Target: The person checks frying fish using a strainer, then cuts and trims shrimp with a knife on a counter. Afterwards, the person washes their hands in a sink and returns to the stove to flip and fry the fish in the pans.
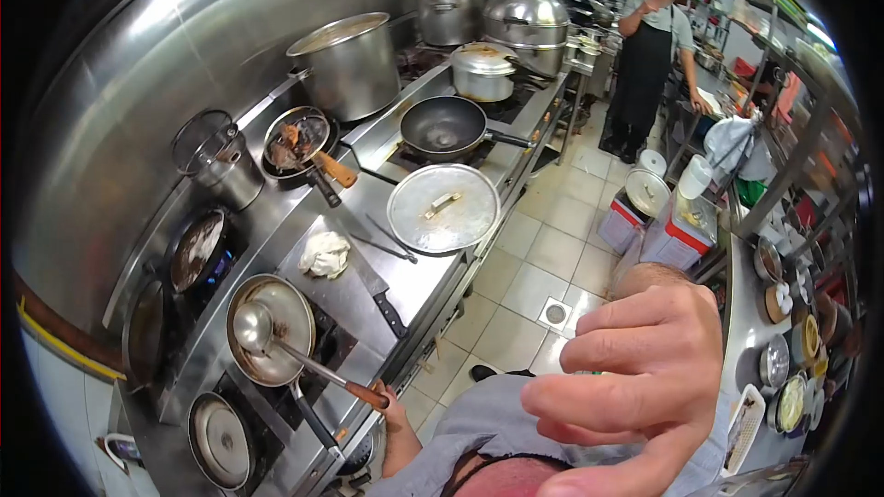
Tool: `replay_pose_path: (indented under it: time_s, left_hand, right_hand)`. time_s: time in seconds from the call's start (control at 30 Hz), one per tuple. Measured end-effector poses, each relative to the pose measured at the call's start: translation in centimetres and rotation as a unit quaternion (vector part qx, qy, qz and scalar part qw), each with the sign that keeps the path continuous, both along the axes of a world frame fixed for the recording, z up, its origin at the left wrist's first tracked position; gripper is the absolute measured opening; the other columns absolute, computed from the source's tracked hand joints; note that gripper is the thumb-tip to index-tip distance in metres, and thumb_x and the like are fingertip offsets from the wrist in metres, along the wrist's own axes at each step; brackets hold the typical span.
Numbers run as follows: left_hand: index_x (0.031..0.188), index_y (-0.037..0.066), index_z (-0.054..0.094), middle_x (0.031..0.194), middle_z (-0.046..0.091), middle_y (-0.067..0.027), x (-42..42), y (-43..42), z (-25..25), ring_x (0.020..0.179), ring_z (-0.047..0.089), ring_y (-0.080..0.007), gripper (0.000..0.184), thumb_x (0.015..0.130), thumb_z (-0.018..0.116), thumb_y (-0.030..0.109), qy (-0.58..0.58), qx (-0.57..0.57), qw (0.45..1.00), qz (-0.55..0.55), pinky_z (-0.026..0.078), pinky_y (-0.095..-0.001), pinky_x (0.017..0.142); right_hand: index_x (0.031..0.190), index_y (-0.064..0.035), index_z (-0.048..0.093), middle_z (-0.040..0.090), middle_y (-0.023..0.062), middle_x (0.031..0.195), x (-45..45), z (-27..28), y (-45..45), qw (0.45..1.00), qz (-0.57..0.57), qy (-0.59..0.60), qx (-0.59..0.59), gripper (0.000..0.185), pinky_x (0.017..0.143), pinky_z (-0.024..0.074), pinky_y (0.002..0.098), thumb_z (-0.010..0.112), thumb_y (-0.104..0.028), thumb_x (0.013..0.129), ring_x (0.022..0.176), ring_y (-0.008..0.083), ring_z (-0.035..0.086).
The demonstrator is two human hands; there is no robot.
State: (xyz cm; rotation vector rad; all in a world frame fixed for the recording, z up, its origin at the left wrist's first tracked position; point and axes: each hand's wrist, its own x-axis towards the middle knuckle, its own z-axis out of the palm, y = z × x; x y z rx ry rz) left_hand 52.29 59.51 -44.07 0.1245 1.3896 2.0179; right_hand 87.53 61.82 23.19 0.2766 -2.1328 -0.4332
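Observation:
On the left, my left hand (394, 410) is closed around the wooden end of a long-handled ladle (313, 366). The ladle's round bowl rests in a frying pan (293, 301) with brown residue, set on a burner. This pan's black handle points toward my body, just below the ladle handle. Close to the camera, my right hand (635, 368) is raised, its fingers loosely bent and apart. Nothing shows in it, though part of the palm is hidden. A knife (379, 294) and a crumpled white cloth (324, 255) lie on the steel counter beyond the pan.
Along the range stand a black wok (444, 127), a large lid (442, 207), a tall pot (348, 69) and several pans. A person in a dark apron (640, 69) stands at the aisle's far end. Bins (677, 230) and a shelf with bowls (773, 359) line the right.

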Motion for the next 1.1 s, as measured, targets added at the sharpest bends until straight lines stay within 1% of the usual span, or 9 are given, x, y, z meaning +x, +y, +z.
replay_pose_path:
  time_s: [0.3, 0.4, 0.47, 0.57, 0.6, 0.67, 0.93, 1.0, 1.1]
  left_hand:
    - [0.100, 0.014, 0.053, 0.089, 0.052, 0.0017, -0.6, 0.6, -1.6, 0.083, 0.049, -0.0106, 0.026, 0.081, 0.066, 0.026, 0.076, -0.003, 0.997, -0.021, 0.042, -0.0264, 0.071]
    - [0.100, 0.013, 0.053, 0.088, 0.052, 0.0014, -0.9, 0.6, -3.2, 0.083, 0.050, -0.0106, 0.026, 0.082, 0.065, 0.028, 0.299, -0.003, 0.953, -0.042, 0.042, -0.0264, 0.071]
    - [0.103, 0.011, 0.052, 0.082, 0.054, 0.0000, -0.5, 0.6, -2.0, 0.075, 0.053, -0.0123, 0.030, 0.084, 0.059, 0.034, -0.022, 0.033, 0.999, 0.006, 0.044, -0.0291, 0.069]
    - [0.092, 0.009, 0.054, 0.073, 0.055, -0.0011, 1.0, 0.7, 0.7, 0.060, 0.054, -0.0158, 0.022, 0.087, 0.052, 0.030, 0.058, 0.062, 0.996, 0.018, 0.047, -0.0306, 0.063]
    - [0.087, 0.008, 0.054, 0.071, 0.055, -0.0013, -0.5, 1.3, -2.6, 0.057, 0.053, -0.0162, 0.020, 0.088, 0.051, 0.027, 0.034, 0.027, 0.999, 0.020, 0.049, -0.0304, 0.062]
    - [0.080, 0.008, 0.054, 0.068, 0.055, -0.0030, 0.3, 2.0, -0.1, 0.056, 0.054, -0.0177, 0.017, 0.088, 0.048, 0.022, -0.052, 0.001, 0.996, 0.076, 0.051, -0.0304, 0.065]
    - [0.083, 0.007, 0.055, 0.086, 0.060, -0.0101, 0.3, 1.7, -0.8, 0.078, 0.060, -0.0244, 0.014, 0.083, 0.044, 0.016, -0.074, 0.092, 0.992, 0.053, 0.052, -0.0336, 0.072]
    - [0.081, 0.007, 0.053, 0.083, 0.059, -0.0095, 1.0, 1.7, 2.1, 0.077, 0.060, -0.0251, 0.013, 0.082, 0.044, 0.015, -0.152, 0.120, 0.977, 0.087, 0.052, -0.0347, 0.071]
    - [0.079, 0.010, 0.052, 0.081, 0.058, -0.0090, 0.8, 1.3, 2.6, 0.075, 0.059, -0.0261, 0.007, 0.080, 0.046, 0.013, -0.250, 0.182, 0.948, 0.080, 0.051, -0.0362, 0.070]
  right_hand:
    - [0.109, -0.0093, 0.064, 0.058, 0.0079, 0.069, -0.5, 0.6, -0.5, 0.998, -0.029, -0.047, -0.005, 0.048, 0.033, 0.0230, 0.0179, 0.058, 0.003, 0.063, 0.038, 0.0046, 0.036]
    - [0.112, -0.0124, 0.063, 0.058, 0.0073, 0.068, -1.5, 0.1, 0.0, 0.996, 0.025, -0.078, -0.039, 0.047, 0.034, 0.0235, 0.0177, 0.059, 0.001, 0.067, 0.038, 0.0050, 0.036]
    - [0.115, -0.0147, 0.061, 0.059, 0.0074, 0.069, -2.5, -0.3, 0.6, 0.986, 0.084, -0.115, -0.082, 0.047, 0.035, 0.0243, 0.0176, 0.060, -0.001, 0.070, 0.038, 0.0053, 0.037]
    - [0.118, -0.0143, 0.060, 0.059, 0.0087, 0.070, -4.6, -0.9, 0.8, 0.979, 0.117, -0.126, -0.115, 0.052, 0.034, 0.0260, 0.0178, 0.061, -0.001, 0.067, 0.038, 0.0053, 0.037]
    - [0.119, -0.0141, 0.059, 0.059, 0.0092, 0.071, -5.2, -0.9, 0.8, 0.976, 0.122, -0.132, -0.120, 0.054, 0.033, 0.0264, 0.0178, 0.062, 0.000, 0.066, 0.038, 0.0052, 0.037]
    - [0.120, -0.0139, 0.058, 0.059, 0.0091, 0.070, -6.8, -0.9, 1.1, 0.965, 0.163, -0.171, -0.115, 0.057, 0.032, 0.0255, 0.0177, 0.061, 0.001, 0.066, 0.038, 0.0040, 0.037]
    - [0.121, -0.0084, 0.057, 0.056, 0.0066, 0.066, -9.3, -1.3, 1.0, 0.961, 0.199, -0.109, -0.158, 0.058, 0.029, 0.0271, 0.0197, 0.060, 0.002, 0.065, 0.038, 0.0043, 0.036]
    - [0.107, -0.0089, 0.063, 0.060, 0.0118, 0.074, -9.7, -0.4, 1.8, 0.900, 0.269, -0.232, -0.253, 0.046, 0.035, 0.0351, 0.0172, 0.062, 0.010, 0.066, 0.042, 0.0067, 0.044]
    - [0.106, -0.0091, 0.064, 0.060, 0.0117, 0.075, -10.2, -0.5, 2.0, 0.901, 0.277, -0.225, -0.245, 0.044, 0.034, 0.0355, 0.0170, 0.062, 0.010, 0.066, 0.041, 0.0070, 0.045]
